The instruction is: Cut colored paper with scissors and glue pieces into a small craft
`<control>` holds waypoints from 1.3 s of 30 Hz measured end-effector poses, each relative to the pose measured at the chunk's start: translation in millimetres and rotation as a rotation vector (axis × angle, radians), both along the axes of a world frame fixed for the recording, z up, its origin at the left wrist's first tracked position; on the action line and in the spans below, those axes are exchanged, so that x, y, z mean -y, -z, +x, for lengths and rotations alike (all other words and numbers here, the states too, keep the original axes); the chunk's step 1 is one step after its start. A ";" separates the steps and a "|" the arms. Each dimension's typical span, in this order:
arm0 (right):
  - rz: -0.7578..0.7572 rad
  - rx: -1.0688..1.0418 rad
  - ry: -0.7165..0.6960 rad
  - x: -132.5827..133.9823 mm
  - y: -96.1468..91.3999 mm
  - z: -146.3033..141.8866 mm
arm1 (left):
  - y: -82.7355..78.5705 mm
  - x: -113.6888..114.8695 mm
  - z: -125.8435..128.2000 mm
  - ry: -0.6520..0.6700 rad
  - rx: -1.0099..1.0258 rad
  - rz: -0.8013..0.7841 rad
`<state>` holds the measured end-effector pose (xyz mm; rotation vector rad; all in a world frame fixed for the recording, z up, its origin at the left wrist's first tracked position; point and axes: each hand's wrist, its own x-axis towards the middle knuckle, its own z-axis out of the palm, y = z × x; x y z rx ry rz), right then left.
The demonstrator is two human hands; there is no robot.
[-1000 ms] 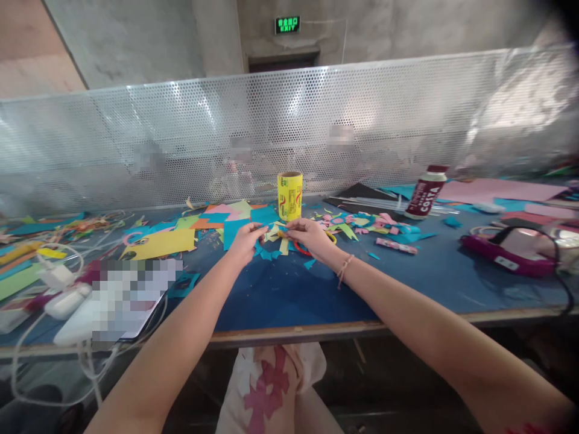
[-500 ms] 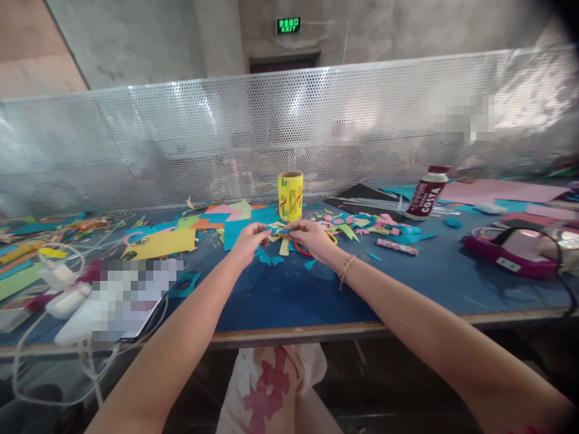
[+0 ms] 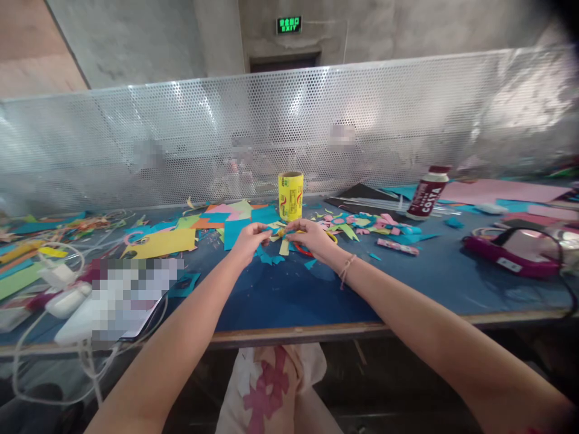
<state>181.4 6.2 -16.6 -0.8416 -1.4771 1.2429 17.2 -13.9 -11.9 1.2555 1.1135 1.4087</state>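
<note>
Both my arms reach out over a blue table (image 3: 280, 295). My left hand (image 3: 248, 239) and my right hand (image 3: 312, 237) meet over a small paper piece (image 3: 281, 237) of yellow and blue strips, each pinching one side of it with closed fingers. Blue paper scraps (image 3: 270, 258) lie on the table just below the hands. A red ring-shaped thing, perhaps a scissor handle, (image 3: 302, 249) shows under my right hand. A yellow roll (image 3: 290, 195) stands upright just behind the hands.
Coloured paper sheets and cuttings (image 3: 167, 239) cover the table's left and middle back. A dark red bottle (image 3: 426, 192) stands at the right, a pink device with a cable (image 3: 509, 253) further right. White chargers and cords (image 3: 63, 289) lie at the left. A perforated metal screen (image 3: 289, 132) closes the far side.
The hands have stayed in place, with only small finger movements on the paper piece, which sits slightly higher than a second ago.
</note>
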 end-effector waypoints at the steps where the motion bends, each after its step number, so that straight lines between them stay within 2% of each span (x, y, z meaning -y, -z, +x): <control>1: -0.012 -0.016 -0.008 -0.3 -0.1 0.3 | 0.5 -0.3 -0.4 0.002 -0.010 0.003; 7: -0.073 -0.115 -0.109 -3.5 0.8 3.8 | 2.1 -1.2 -1.7 0.015 -0.028 0.016; 12: -0.078 -0.172 -0.127 -4.0 -1.3 6.7 | 1.2 -0.8 -0.9 0.019 -0.016 0.009; 21: -0.171 -0.263 -0.183 3.2 -6.4 2.6 | 0.5 -0.5 -0.8 0.024 -0.023 0.018; 36: -0.106 -0.166 -0.168 6.3 -5.2 -1.6 | -1.2 1.5 -0.2 0.043 -0.074 0.007; 39: -0.130 -0.150 -0.156 4.8 -4.7 -1.9 | -2.1 2.2 -0.1 0.053 -0.077 0.007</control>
